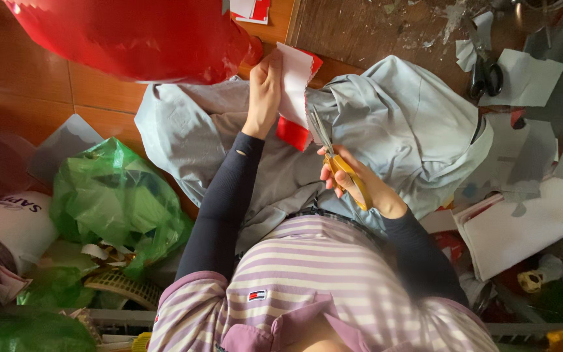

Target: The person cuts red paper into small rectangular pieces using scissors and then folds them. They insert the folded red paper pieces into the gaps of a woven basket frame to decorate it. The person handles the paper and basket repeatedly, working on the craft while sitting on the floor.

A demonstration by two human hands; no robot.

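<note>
I am in the middle of a cut – my left hand (263,91) pinches the paper (294,81) above my lap, my right hand (341,175) is closed around the scissors (333,156), blades just under the paper. Next, I think, the blades must close slowly along the edge.

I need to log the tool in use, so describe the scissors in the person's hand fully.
The scissors have yellow-orange handles that look plastic and grey metal blades. The right hand grips the handles, fingers through the loops. The blades point up and away, slightly open, at the lower edge of a paper strip, white on one face and red on the other, which the left hand holds up.
</note>
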